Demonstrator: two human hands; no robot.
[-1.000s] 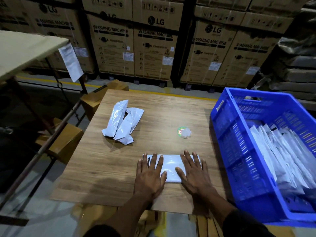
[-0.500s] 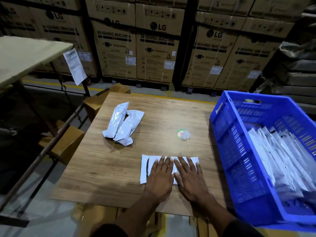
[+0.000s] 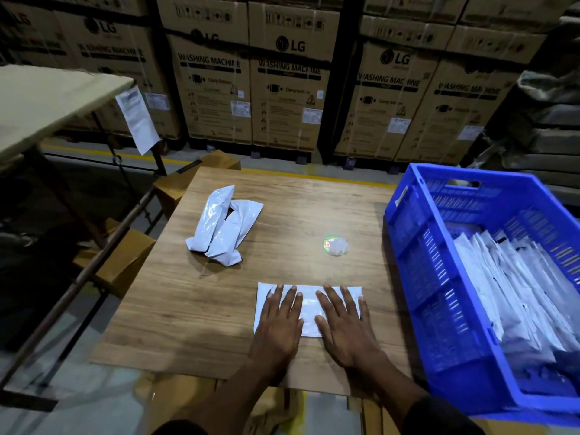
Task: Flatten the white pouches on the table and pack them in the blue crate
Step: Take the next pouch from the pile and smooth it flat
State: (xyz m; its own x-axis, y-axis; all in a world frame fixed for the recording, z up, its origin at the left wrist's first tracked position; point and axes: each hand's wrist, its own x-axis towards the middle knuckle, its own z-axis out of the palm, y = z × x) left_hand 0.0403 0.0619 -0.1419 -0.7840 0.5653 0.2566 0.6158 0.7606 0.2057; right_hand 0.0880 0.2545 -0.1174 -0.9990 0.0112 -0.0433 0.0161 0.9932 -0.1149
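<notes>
A white pouch (image 3: pixel 309 304) lies flat near the front edge of the wooden table (image 3: pixel 292 215). My left hand (image 3: pixel 279 324) presses on its left half with straight fingers. On its right half my right hand (image 3: pixel 345 324) presses the same way. A crumpled heap of white pouches (image 3: pixel 224 226) sits at the table's left rear. To the right stands the blue crate (image 3: pixel 417 246), holding several flattened white pouches (image 3: pixel 514 293) stacked on edge.
A small round sticker with a bit of clear plastic (image 3: pixel 334 244) lies on the table right of centre. Cardboard boxes (image 3: pixel 119 262) sit low to the left under a metal rail. A second table (image 3: pixel 47 98) stands far left; stacked washing-machine cartons (image 3: pixel 288 89) line the back.
Half a second ago both hands were close together at the pouch's middle; they have slid apart toward its two ends. The pouch lies flatter and wider.
</notes>
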